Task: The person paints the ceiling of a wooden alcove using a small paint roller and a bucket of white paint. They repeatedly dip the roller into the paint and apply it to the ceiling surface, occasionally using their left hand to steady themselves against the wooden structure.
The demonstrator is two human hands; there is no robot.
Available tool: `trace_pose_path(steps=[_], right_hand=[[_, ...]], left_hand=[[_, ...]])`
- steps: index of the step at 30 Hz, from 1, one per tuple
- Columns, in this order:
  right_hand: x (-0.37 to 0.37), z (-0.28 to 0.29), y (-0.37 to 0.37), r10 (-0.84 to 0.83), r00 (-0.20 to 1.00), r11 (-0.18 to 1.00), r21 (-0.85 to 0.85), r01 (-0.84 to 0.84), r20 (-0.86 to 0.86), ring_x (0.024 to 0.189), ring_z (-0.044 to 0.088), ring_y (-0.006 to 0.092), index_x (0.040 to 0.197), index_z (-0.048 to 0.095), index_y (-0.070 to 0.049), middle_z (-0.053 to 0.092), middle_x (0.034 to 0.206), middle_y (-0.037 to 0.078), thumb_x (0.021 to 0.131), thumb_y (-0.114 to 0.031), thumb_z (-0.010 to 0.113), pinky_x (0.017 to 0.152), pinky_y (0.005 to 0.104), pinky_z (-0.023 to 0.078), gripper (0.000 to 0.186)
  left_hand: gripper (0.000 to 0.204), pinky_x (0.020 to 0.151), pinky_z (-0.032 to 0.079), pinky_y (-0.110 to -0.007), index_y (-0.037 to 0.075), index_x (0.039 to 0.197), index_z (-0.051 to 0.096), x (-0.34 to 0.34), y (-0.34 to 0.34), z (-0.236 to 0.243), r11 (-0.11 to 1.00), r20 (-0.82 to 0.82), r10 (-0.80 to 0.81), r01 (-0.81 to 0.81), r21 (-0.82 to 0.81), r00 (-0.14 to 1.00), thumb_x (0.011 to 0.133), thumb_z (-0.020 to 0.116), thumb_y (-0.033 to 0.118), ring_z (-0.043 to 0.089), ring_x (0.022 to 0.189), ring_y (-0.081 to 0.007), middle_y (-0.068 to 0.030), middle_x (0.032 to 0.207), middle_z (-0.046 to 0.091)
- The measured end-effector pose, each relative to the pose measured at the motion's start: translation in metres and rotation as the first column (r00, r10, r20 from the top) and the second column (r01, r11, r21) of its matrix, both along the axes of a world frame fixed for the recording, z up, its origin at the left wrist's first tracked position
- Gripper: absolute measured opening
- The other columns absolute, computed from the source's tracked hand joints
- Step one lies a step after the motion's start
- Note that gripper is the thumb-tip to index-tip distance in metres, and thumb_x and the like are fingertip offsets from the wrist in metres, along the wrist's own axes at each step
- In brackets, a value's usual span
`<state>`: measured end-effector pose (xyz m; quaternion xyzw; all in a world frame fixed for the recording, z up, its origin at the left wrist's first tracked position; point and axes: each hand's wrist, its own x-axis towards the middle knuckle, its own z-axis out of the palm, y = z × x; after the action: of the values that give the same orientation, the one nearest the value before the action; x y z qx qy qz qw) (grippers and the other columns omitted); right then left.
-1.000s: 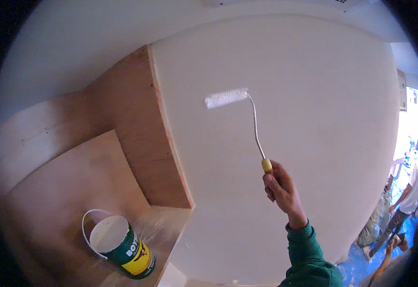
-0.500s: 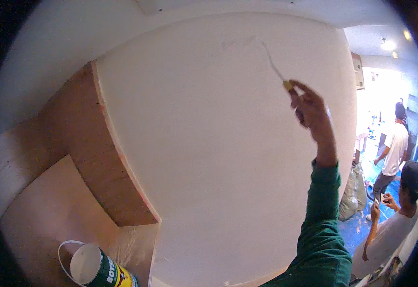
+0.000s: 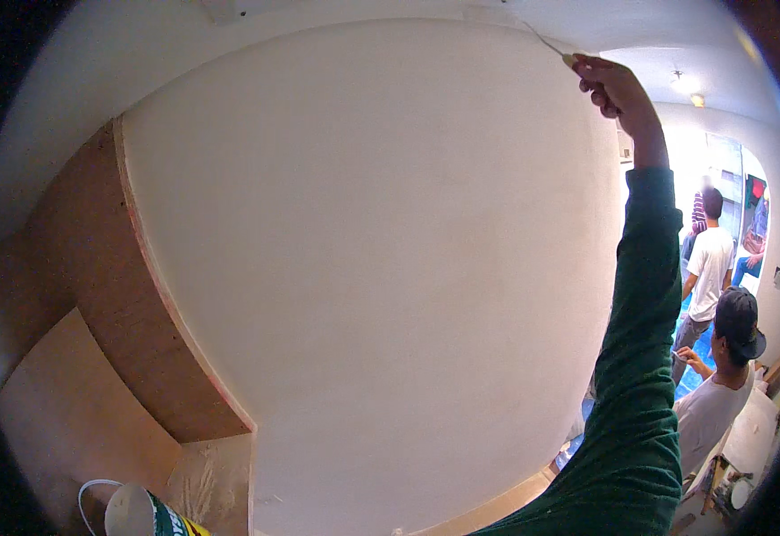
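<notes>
Right hand point(image 3: 617, 85) raised high, fist gripping yellow roller handle point(image 3: 570, 60) against white wall point(image 3: 390, 268). Left hand out of view. Open paint can point(image 3: 140, 514) below left; wooden panel point(image 3: 131, 304) beside wall.

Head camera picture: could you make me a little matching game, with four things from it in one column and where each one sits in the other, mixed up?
Things:
1. right hand
2. paint tin
3. plywood panel
4. person in a dark cap

Places:
A. bottom left, on the wooden ledge
B. lower right, beside the green sleeve
C. top right, raised high with a grip on a yellow roller handle
D. left of the pale wall, standing on edge

Pairs: 1-C, 2-A, 3-D, 4-B
</notes>
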<state>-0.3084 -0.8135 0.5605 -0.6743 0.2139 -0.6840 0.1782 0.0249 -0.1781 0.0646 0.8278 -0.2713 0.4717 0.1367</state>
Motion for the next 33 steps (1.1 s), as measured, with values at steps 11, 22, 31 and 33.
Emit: trace_pose_path(steps=[11,22,31,33], right_hand=[[-0.002,0.014,-0.015,0.012,0.998,1.000,-0.016,-0.013,-0.062,0.056,0.046,0.0008,0.130,0.069,-0.007,0.061,0.077,-0.003,0.096,-0.031,0.071,0.042,0.0172,0.032,0.041],[0.025,0.017,-0.032,0.025,0.997,1.000,-0.007,-0.025,-0.077,0.053,0.040,0.0001,0.133,0.068,-0.010,0.060,0.074,-0.005,0.099,-0.029,0.069,0.042,0.0176,0.029,0.039],[0.025,0.009,-0.022,0.004,0.997,0.997,-0.077,-0.010,-0.078,0.056,0.044,0.0020,0.128,0.071,-0.012,0.060,0.075,-0.003,0.099,-0.031,0.068,0.044,0.0184,0.033,0.035],[0.050,0.015,-0.025,0.016,0.995,1.000,-0.014,-0.017,-0.096,0.056,0.044,0.0030,0.126,0.072,-0.012,0.059,0.073,-0.003,0.099,-0.030,0.068,0.045,0.0197,0.033,0.033]], left_hand=[[0.031,0.093,0.053,-0.050,0.007,0.126,0.069,-0.016,0.009,-0.010,0.993,-0.052,0.100,-0.096,0.071,0.994,0.098,0.063,0.019,0.066,0.113,-0.0398,-0.0211,0.126,0.067],[0.031,0.089,0.053,-0.050,0.009,0.124,0.070,-0.003,0.007,-0.012,0.989,-0.072,0.116,-0.108,0.102,0.991,0.097,0.064,0.022,0.066,0.104,-0.0411,-0.0195,0.124,0.066],[0.029,0.092,0.053,-0.048,0.008,0.121,0.071,-0.007,0.016,-0.012,0.993,0.018,0.082,-0.083,0.085,0.997,0.098,0.063,0.023,0.068,0.106,-0.0371,-0.0176,0.119,0.070],[0.029,0.093,0.053,-0.048,0.008,0.122,0.071,0.003,0.022,-0.015,0.991,0.010,0.085,-0.086,0.105,0.996,0.099,0.063,0.024,0.068,0.108,-0.0366,-0.0178,0.120,0.070]])
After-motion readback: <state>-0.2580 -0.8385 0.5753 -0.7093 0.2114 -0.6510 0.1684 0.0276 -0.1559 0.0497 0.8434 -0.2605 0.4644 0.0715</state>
